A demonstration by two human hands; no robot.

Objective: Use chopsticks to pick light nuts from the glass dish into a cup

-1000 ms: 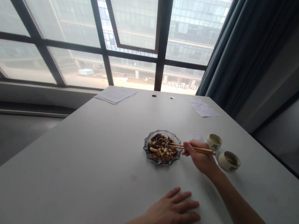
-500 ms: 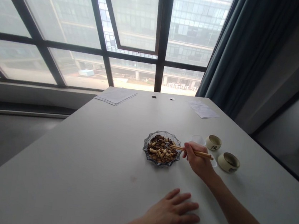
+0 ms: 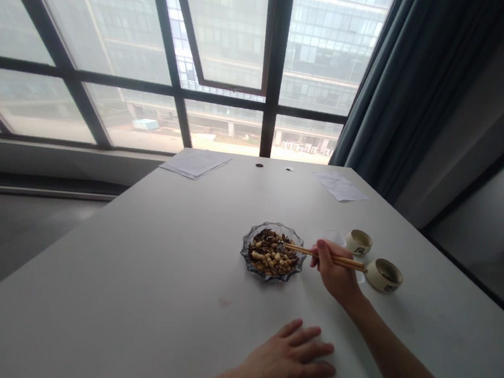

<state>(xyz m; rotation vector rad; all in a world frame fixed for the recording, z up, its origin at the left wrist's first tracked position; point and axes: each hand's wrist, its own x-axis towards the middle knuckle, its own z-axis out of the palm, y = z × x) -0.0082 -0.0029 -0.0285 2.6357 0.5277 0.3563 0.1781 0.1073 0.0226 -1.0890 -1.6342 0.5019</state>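
Note:
My right hand (image 3: 334, 270) is closed around a pair of wooden chopsticks (image 3: 348, 262). Their tips reach into a scalloped glass bowl (image 3: 245, 250) and touch the mix inside; whether they pinch a piece I cannot make out. Peanuts in the shell (image 3: 268, 257) and darker seeds (image 3: 269, 237) fill the bowl. Nearer the front, my left hand (image 3: 289, 360) rests on the white table (image 3: 139, 297) with its fingers spread, holding nothing. Just beyond my right hand stand two small cream pots (image 3: 359, 242) with dark markings; the nearer one has something dark inside.
A clear plastic container (image 3: 334, 237) lies partly hidden behind my right hand. Sheets of paper (image 3: 196, 163) lie at the far left of the table, more paper (image 3: 341, 186) at the far right. Windows and a dark curtain (image 3: 396, 78) stand beyond the table.
My right hand has shifted slightly to the right, and the chopstick tips have drawn a little to the left within the bowl. My left hand stays in place.

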